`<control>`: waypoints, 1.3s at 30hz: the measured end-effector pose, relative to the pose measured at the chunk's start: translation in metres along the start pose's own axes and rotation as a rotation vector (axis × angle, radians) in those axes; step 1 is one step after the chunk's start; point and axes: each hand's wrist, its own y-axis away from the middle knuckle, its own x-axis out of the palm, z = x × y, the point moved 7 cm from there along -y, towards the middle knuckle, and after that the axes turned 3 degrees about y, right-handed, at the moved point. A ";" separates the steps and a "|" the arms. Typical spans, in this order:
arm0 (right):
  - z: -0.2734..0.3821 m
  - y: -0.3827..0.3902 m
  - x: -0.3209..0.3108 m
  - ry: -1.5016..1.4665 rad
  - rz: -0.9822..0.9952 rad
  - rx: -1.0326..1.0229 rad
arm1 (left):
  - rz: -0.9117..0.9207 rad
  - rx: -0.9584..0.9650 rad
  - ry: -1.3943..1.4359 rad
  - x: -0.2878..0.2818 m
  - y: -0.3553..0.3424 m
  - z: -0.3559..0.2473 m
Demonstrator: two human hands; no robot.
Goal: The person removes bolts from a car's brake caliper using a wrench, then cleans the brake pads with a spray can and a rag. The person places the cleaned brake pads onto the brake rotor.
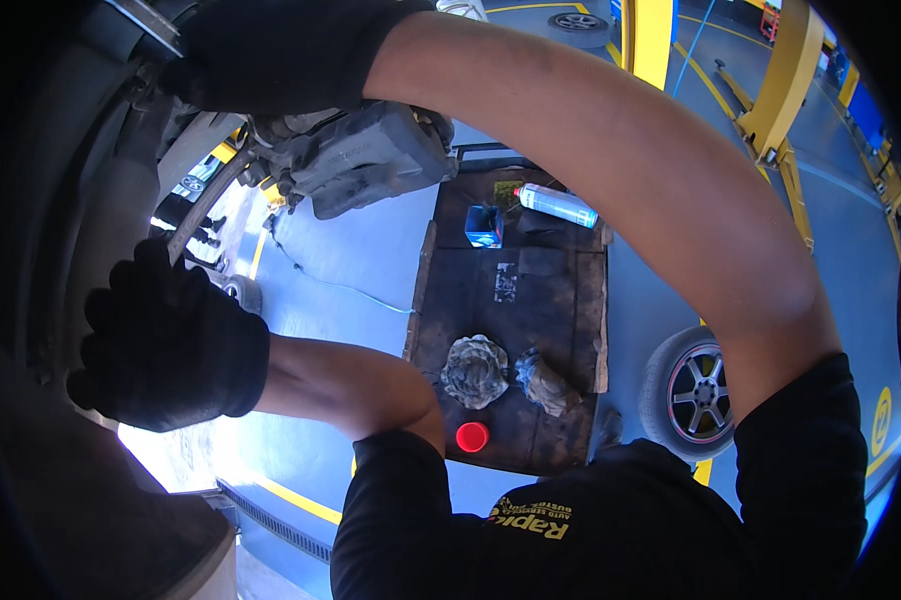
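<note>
My left hand (pixel 171 345), in a black glove, is closed around the lower end of a long metal wrench (pixel 203 208). The wrench's upper end reaches the parts beside a grey brake caliper (pixel 371 160). Higher up, my right hand (pixel 281 55), also in a black glove, reaches across above the caliper. Its fingers appear closed at a shiny metal bar (pixel 149 25) at the upper left; the dark glove hides most of the grip.
On a dark worn worktop (pixel 471 290) are a spray can (pixel 559 205), a blue box (pixel 485 227), a red cap (pixel 473 436), a crumpled grey cloth (pixel 475 371) and another crumpled bundle (pixel 546 382). A wheel (pixel 693 392) lies right. Yellow lift posts (pixel 786 85) stand behind.
</note>
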 end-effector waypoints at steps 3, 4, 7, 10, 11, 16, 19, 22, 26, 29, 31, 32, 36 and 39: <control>-0.004 -0.001 -0.003 0.146 -0.090 0.014 | 0.393 0.781 -1.787 0.027 0.022 -0.022; -0.004 -0.001 0.000 0.136 -0.065 0.009 | 0.518 0.985 -2.480 0.024 0.028 -0.008; -0.007 -0.002 0.002 0.137 -0.017 0.024 | 0.615 0.877 -2.514 0.010 0.038 -0.015; -0.007 -0.004 0.003 0.197 0.039 0.037 | 0.620 0.897 -2.529 0.012 0.047 -0.018; -0.007 -0.003 0.001 0.210 0.060 0.048 | 0.607 0.835 -2.538 0.011 0.045 -0.017; 0.001 -0.002 -0.005 0.251 0.178 0.105 | 0.622 0.795 -2.590 0.016 0.040 -0.015; 0.007 -0.005 -0.009 0.254 0.234 0.099 | 0.498 0.949 -2.573 0.019 0.042 -0.021; 0.000 -0.017 -0.008 0.150 0.307 0.111 | 0.133 1.271 -3.506 0.010 0.038 -0.008; -0.020 -0.045 -0.001 0.038 0.464 0.179 | -0.594 1.018 -3.917 0.011 0.031 -0.001; 0.004 -0.079 -0.024 0.343 0.241 -0.166 | -0.841 1.082 -3.813 0.017 0.034 0.001; -0.007 -0.084 -0.062 0.035 0.247 0.187 | -0.793 1.224 -3.609 0.018 0.040 0.000; -0.002 -0.079 -0.085 -0.093 0.234 0.293 | -0.851 1.241 -3.628 0.016 0.042 0.000; 0.043 -0.025 -0.154 -0.436 0.399 0.168 | -0.716 1.301 -2.816 0.018 0.062 -0.011; 0.067 0.046 -0.157 -0.928 0.518 0.129 | -0.789 1.334 -2.416 0.032 0.071 -0.015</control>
